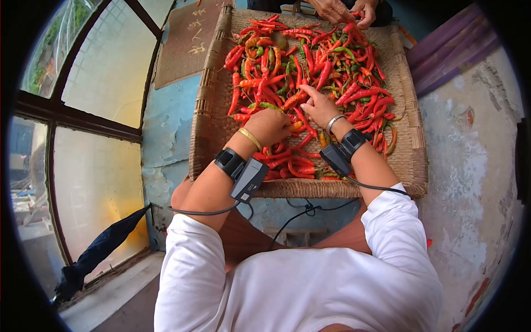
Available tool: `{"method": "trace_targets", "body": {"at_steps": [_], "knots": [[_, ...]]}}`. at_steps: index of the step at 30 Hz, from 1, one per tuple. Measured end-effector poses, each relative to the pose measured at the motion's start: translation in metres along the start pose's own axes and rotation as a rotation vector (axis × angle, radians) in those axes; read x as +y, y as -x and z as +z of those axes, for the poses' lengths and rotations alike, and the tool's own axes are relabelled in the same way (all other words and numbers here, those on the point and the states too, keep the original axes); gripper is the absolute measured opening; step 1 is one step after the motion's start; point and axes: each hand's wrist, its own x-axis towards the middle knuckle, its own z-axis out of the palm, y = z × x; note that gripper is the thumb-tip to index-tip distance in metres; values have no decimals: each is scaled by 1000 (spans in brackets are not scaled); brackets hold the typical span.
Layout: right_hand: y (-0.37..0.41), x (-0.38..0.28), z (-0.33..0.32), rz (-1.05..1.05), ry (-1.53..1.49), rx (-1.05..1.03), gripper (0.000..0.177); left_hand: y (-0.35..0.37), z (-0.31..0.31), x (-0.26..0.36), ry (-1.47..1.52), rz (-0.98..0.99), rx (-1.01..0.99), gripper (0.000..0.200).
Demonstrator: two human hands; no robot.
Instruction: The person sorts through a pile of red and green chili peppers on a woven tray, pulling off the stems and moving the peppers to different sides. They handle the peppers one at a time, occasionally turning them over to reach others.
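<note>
Many chili peppers (326, 72), mostly red with some green and orange ones, lie heaped in a shallow woven basket tray (201, 127). My left hand (268, 127) is closed low over the pile, knuckles up. An orange chili pepper (297, 126) sticks out at its fingertips, which are partly hidden under the hand. Just to the right, my right hand (322, 108) reaches in with the index finger stretched over the peppers and the thumb apart from it. No pepper shows in its grasp.
Across the tray, another person's hands (348, 11) hold a red pepper at the far edge. Black cables (301, 213) hang below the tray's near rim. A window (99, 110) and a folded dark umbrella (105, 246) stand left; a peeling wall (470, 182) is right.
</note>
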Motion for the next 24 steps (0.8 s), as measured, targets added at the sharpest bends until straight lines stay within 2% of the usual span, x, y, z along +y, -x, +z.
{"method": "trace_targets", "body": {"at_steps": [2, 4, 7, 8, 11, 13, 15, 16, 17, 19, 20, 22, 23, 24], "knots": [[-3, 5, 4, -20, 101, 10, 39, 0, -1, 2, -9, -15, -25, 18], [-5, 10, 6, -55, 282, 36, 33, 1, 0, 1, -28, -3, -3, 17], [-3, 5, -2, -30, 389, 49, 27, 1, 3, 0, -33, -28, -8, 17], [-2, 5, -6, -68, 373, 72, 20, 1, 2, 0, -33, -28, -8, 17], [-2, 3, -20, -180, 362, 90, 17, 2, 1, 1, -32, -2, -8, 17], [-3, 4, -27, -171, 288, 97, 16, 2, -1, 3, -56, -17, -27, 18], [-1, -3, -40, -119, -13, -15, 16, 2, -2, 5, -48, -17, -24, 17], [3, -10, -49, 6, -327, -77, 19, 3, -2, 5, -40, -16, -21, 17], [4, -9, -55, 24, -610, -40, 23, 3, -2, 5, -40, -17, -21, 17], [3, -11, -57, -49, -1126, 243, 32, 2, -2, 6, -64, -22, -32, 17], [4, -9, -57, -50, -1125, 243, 32, 2, -2, 6, -64, -21, -32, 17], [2, 2, -55, 99, -876, 255, 43, 2, -1, 5, -58, -1, 13, 17], [1, 5, -50, 99, -876, 256, 43, 2, -1, 6, -59, -1, 12, 17], [-2, 7, -42, 0, -400, 158, 46, 2, -1, 6, -57, -6, 18, 17]]}}
